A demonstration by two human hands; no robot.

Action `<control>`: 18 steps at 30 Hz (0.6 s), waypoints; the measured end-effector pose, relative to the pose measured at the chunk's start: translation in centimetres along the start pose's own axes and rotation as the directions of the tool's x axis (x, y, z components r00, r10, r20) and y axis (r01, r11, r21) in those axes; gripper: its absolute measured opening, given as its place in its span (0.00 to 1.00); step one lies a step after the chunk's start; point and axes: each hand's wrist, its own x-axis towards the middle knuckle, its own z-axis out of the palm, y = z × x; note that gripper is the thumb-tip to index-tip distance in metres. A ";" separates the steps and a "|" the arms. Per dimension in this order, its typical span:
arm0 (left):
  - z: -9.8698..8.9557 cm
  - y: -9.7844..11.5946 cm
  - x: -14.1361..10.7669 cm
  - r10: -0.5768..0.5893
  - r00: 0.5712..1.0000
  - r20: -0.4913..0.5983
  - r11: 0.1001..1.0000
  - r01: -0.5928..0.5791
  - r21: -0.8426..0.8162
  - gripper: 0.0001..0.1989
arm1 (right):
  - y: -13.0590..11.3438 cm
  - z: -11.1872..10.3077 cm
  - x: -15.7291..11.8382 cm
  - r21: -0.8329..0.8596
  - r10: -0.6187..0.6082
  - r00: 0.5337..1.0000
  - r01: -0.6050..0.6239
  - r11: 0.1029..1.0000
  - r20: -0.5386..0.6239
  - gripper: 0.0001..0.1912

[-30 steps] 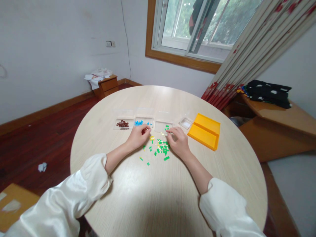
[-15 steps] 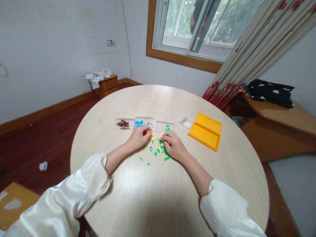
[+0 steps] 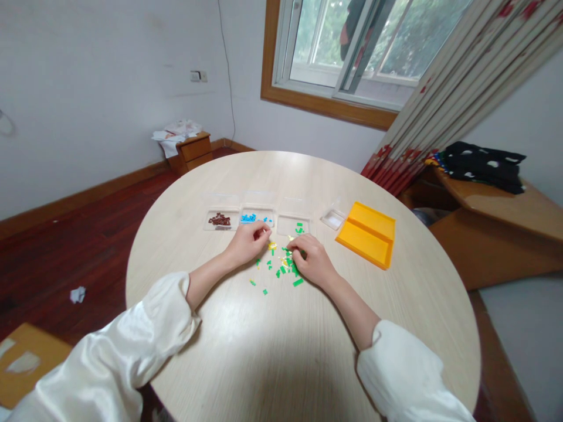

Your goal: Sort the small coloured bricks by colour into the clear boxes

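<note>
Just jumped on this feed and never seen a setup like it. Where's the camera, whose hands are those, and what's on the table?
There is no robot here. One camera, worn on a person's head, looks forward and down, so the left hand and right hand are the wearer's own.

On the round table stand three clear boxes in a row: brown pieces in the left one, blue pieces in the middle, a few green in the right. Nearer the wearer lie loose green pieces and some yellow ones. A smaller clear box and a yellow case are to the right.

The left hand is near the blue pieces, the right over the loose green. Whether either holds anything is too small to tell.
</note>
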 end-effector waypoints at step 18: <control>-0.1 0.3 -0.1 0.015 0.999 -0.031 1.000 -0.014 0.005 0.08 | -1.3 -0.1 0.1 -0.179 -0.094 0.984 0.121 0.976 0.152 0.12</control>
